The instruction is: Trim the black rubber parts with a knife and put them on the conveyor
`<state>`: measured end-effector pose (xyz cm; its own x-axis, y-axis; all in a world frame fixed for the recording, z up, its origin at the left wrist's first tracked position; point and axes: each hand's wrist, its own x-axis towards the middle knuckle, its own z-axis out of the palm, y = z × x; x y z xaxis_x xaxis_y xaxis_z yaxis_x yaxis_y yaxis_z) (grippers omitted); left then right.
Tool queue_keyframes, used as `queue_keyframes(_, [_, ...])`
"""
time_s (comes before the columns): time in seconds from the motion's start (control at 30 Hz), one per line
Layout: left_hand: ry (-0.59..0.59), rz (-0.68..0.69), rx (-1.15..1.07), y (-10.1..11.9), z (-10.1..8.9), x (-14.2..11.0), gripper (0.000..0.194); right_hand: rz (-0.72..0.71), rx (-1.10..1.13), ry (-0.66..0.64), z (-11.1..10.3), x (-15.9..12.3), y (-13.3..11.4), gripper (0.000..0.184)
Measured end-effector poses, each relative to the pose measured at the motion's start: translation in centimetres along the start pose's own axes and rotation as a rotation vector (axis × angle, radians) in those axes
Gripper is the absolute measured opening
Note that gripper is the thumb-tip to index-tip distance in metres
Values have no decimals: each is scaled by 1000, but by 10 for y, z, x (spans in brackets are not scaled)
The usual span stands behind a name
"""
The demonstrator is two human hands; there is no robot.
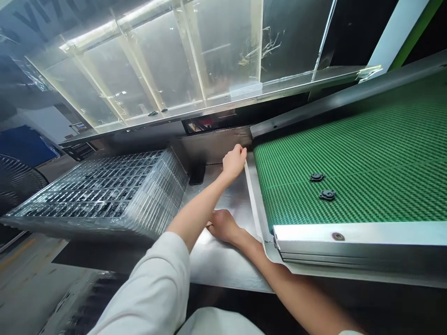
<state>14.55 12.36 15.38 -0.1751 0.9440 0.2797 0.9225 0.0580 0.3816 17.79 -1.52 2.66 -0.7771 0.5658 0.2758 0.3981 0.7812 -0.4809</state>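
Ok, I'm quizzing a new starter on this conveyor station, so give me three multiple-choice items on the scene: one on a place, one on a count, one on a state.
1. Where is the person's left hand?
A) In the middle of the green dimpled conveyor belt
B) At the top end of the narrow white strip along the belt's edge
C) On the floor

2. How many fittings like this small black one lie on the belt?
A) One
B) Two
C) Five

3. What state is the right hand in?
A) Palm down on the silver metal sheet
B) Gripping a hammer
C) Raised above the belt

Answers:
1: B, the fingers sit right by the strip's end.
2: B, a second fitting lies close to the first.
3: A, the hand lies on the sheet, with nothing visible in it.
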Motion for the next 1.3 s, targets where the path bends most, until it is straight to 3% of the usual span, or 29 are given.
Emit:
queue_keyframes(0.17, [-155, 33, 162, -80, -5, -32, 29, -54, 30, 5, 0, -1, 0, 26])
queue_keyframes(0.27, [-238, 37, 224, -113, 1, -53, 32, -70, 22, -11, 4, -2, -2, 25])
queue_keyframes(0.5, [-313, 52, 212, -140, 13, -77, 37, -95, -29, -46, 5, -2, -7, 23])
queue_keyframes(0.7, [-246, 18, 57, -145, 6, -82, 25, -87, -42, -62, 4, -2, -7, 24])
queue_keyframes(0.87, [-109, 4, -78, -130, -39, -102, 35, -119, -50, -90, 5, -1, -7, 25])
queue_keyframes(1.03, [14, 164, -343, -117, -100, -154, 34, -124, -101, -114, 2, 1, -8, 23])
queue_keyframes(1.17, [117, 261, -447, -120, -136, -194, 29, -20, -199, -84, -7, 2, -18, 19])
queue_keyframes(1.3, [217, 416, -502, -112, -158, -214, 14, 110, -288, -26, -24, 4, -40, 13])
